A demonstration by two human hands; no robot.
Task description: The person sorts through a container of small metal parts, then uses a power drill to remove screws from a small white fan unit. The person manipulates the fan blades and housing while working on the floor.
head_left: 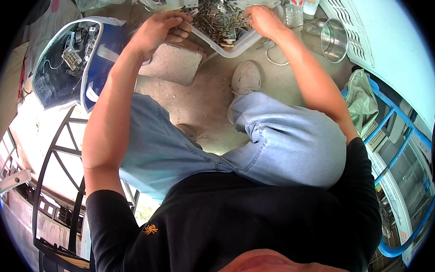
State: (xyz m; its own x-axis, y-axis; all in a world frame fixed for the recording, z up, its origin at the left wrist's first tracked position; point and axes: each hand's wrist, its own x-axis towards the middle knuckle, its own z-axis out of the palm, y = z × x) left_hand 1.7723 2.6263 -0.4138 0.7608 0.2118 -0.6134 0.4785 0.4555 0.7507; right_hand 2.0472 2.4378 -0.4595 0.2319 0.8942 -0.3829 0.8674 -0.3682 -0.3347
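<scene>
Head view: right hand [265, 21] bends over tub [228, 53].

Markings in view: orange spider-shaped emblem [150, 229] on the chest of the black shirt [253, 219]; faint pale lettering [100, 79] on the blue outer side of the open container [114, 36] at left, too small and blurred to be read

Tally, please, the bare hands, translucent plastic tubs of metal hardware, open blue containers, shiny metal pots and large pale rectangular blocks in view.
Left hand and right hand, both bare: 2
Translucent plastic tub: 1
Open blue container: 1
Shiny metal pot: 1
Large pale rectangular block: 1
Total: 6
</scene>
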